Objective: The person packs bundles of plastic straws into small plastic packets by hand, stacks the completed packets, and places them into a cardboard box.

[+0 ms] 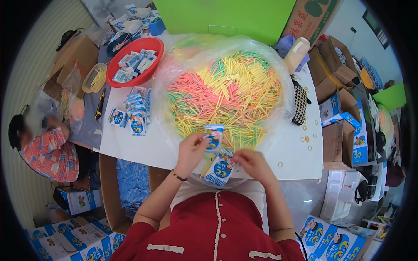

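Note:
My left hand [190, 153] is closed around the edge of a small blue-and-white packet [214, 136], held above the near side of the heap. Just below it, a larger blue-and-white packet [220, 168] slants in front of me, with the fingers of my right hand [253, 164] pinched at its upper right edge. A few yellow sticks [206, 168] show beside that packet. Beyond both hands, a big clear plastic bag [157, 100] lies spread open, full of short thin sticks [217, 95] in pink, yellow and green.
Filled packets [136, 113] are piled left of the bag. Behind them stands a red basin [159, 45] of packets. A yellow-black cutter [100, 104] lies further left. Rubber bands [307, 139] and a patterned pouch [299, 104] are on the right. A person [50, 152] sits at far left.

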Motion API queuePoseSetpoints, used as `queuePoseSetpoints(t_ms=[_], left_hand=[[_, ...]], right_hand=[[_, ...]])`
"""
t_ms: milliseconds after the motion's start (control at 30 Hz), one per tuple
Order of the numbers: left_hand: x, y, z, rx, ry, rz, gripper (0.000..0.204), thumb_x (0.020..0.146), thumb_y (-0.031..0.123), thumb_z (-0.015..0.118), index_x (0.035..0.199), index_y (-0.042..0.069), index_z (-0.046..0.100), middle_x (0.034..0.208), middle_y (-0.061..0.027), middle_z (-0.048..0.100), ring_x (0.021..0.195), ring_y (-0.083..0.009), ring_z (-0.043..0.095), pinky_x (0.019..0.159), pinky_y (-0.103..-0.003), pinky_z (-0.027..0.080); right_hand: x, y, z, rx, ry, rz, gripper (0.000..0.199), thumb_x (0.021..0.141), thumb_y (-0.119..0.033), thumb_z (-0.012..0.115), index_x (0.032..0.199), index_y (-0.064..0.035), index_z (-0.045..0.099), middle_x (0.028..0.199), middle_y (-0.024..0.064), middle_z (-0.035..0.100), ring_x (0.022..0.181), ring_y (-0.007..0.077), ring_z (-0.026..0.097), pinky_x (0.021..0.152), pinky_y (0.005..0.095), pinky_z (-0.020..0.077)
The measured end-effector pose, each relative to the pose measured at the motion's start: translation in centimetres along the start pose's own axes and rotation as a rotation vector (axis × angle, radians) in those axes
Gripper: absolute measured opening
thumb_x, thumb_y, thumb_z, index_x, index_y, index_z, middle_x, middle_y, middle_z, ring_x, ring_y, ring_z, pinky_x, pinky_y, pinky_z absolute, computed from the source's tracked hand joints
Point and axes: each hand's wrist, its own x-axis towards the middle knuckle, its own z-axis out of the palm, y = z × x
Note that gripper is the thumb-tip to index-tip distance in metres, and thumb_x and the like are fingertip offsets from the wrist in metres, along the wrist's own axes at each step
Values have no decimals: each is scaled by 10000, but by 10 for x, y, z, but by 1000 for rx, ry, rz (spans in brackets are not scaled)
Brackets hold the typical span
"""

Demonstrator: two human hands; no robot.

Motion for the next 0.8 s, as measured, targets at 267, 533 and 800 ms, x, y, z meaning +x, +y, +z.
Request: queuePoseSetpoints(t_ms=[267,533,800], left_hand=[[-4,20,-22,-1122,114,-447,333,941,78,452,1264,-4,442,1201,-135,590,1058,-250,623,939,-391,496],[-13,20,-16,-1278,-104,-578,428,972,190,478,1331,-28,400,1285,-186,541,1189,-334,547,1019,-420,440],[18,66,-9,-1545,-262,-548,455,985,265,460,1343,-12,409,1318,-167,528,1217,-316,518,1047,-417,407]], right_hand=[[48,9,-25,-906,506,-178,364,734,0,628,1088,10,545,1113,153,572,1070,340,517,876,394,434],[60,26,-24,-1066,446,-212,201,724,6,586,914,-29,531,943,128,577,899,312,550,784,415,441],[60,-33,-19,272,570,-279,95,949,-77,500,1038,-42,494,923,64,580,830,177,582,704,325,462]])
